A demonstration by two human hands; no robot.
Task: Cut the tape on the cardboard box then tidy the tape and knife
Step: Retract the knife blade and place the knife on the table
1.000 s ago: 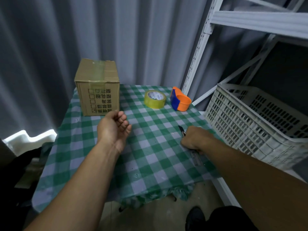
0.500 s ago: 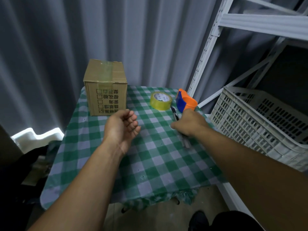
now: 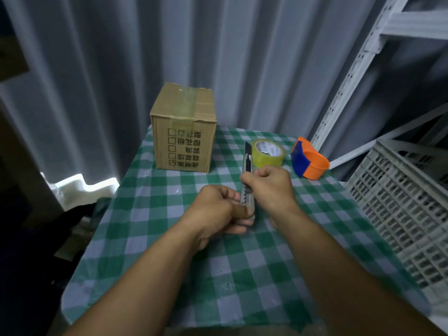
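Note:
A sealed cardboard box (image 3: 185, 128) with clear tape over its top stands at the back left of the checked table (image 3: 242, 275). A yellow tape roll (image 3: 268, 154) lies to its right. Both hands hold a grey utility knife (image 3: 247, 166) above the table's middle, its dark blade out and pointing away from me. My right hand (image 3: 269, 187) grips the knife's middle. My left hand (image 3: 223, 212) is closed on its rear end.
An orange and blue tape dispenser (image 3: 309, 164) sits at the back right. A white slotted crate (image 3: 400, 209) stands right of the table, under a white metal shelf frame (image 3: 351, 76). Grey curtain hangs behind. White foam (image 3: 82, 185) lies at the left.
My right hand lifted the knife from the table's right side and carried it to the middle. My left hand, open before, has closed on the knife's rear end.

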